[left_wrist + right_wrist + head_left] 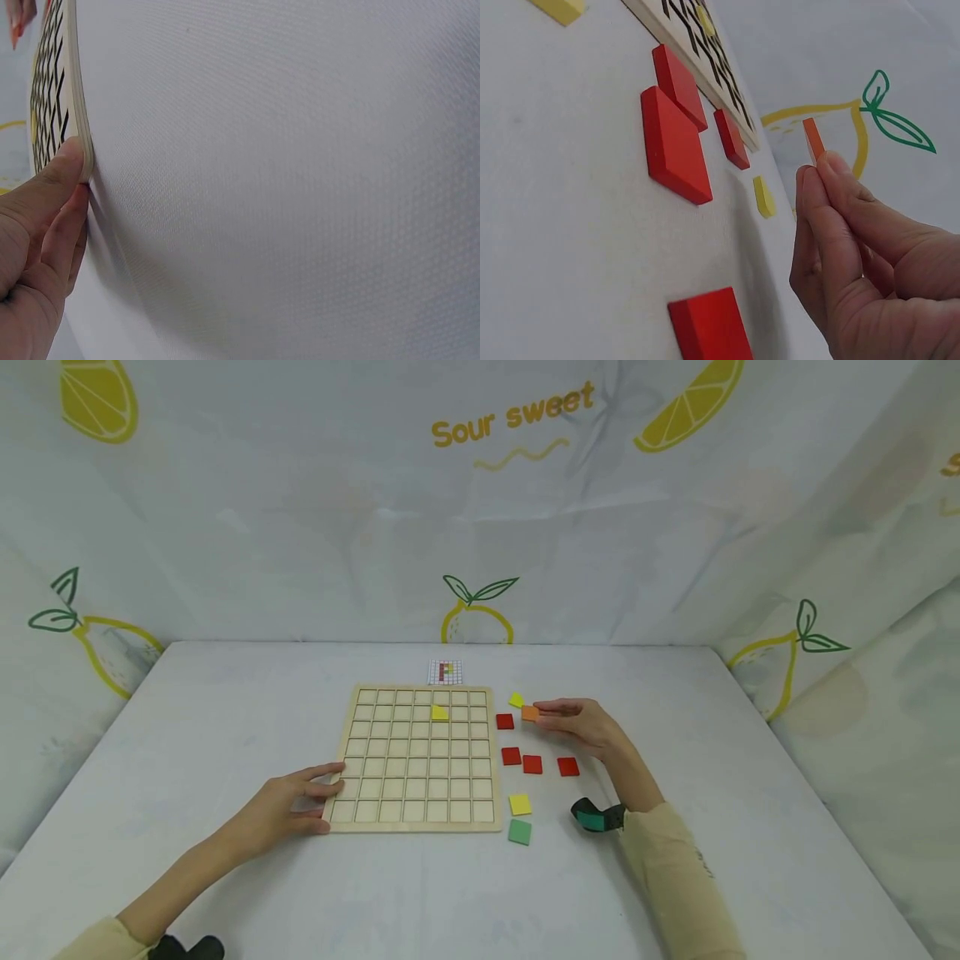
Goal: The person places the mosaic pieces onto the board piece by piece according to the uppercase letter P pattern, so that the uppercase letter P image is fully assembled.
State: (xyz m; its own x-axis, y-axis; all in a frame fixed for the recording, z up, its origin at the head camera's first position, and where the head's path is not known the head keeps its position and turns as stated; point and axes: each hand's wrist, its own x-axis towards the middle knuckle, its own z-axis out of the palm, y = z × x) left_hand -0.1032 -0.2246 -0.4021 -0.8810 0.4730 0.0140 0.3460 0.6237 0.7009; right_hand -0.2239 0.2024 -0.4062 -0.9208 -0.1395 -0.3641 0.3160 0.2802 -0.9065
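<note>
My right hand [581, 724] pinches an orange square tile [530, 713] between thumb and fingertips, raised off the table just right of the board. The same orange tile [814, 138] stands edge-on in the right wrist view. With thumb and fingers, my left hand [281, 810] grips the left edge of a wooden grid board [408, 828] near its front corner. One yellow tile [440, 713] sits in the board's upper part. Red tiles, among them a red tile [567, 767], and another yellow tile [520, 804] lie to the board's right.
Behind the board lies a small printed pattern card [446, 672]. A green tile [519, 832] lies near the board's front right corner, and a further yellow tile [516, 700] is by its back right. A lemon-print curtain [337, 527] hangs behind the white table [247, 710].
</note>
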